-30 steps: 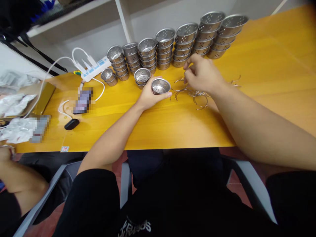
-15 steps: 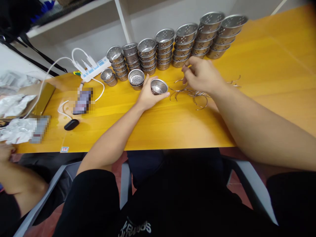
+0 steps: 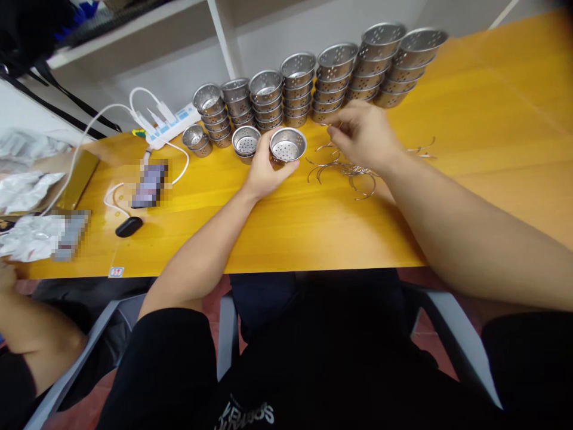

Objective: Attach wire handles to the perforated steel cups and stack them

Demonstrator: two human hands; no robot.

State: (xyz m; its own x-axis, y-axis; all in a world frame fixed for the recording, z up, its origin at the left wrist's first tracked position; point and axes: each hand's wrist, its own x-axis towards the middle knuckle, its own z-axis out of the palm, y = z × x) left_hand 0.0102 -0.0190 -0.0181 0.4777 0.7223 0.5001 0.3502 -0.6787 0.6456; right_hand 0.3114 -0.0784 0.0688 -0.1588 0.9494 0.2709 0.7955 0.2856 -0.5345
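Note:
My left hand (image 3: 264, 170) grips a small perforated steel cup (image 3: 287, 144) just above the yellow table (image 3: 295, 221). My right hand (image 3: 364, 134) is to the right of it, fingers pinched on a thin wire handle (image 3: 332, 126). Below that hand lies a loose pile of wire handles (image 3: 347, 170). A short stack of the same cups (image 3: 246, 142) stands just left of the held cup.
Several tall stacks of steel cups (image 3: 313, 77) line the table's far edge. A white power strip (image 3: 172, 122) with cables, a phone (image 3: 150, 182), a black case (image 3: 128, 226) and crumpled plastic bags (image 3: 27, 236) lie at the left. Another person's arm (image 3: 31, 334) shows at bottom left.
My left hand has lifted the cup slightly up and away from me, turning its mouth more towards me. My right hand has shifted a little left with its pinch.

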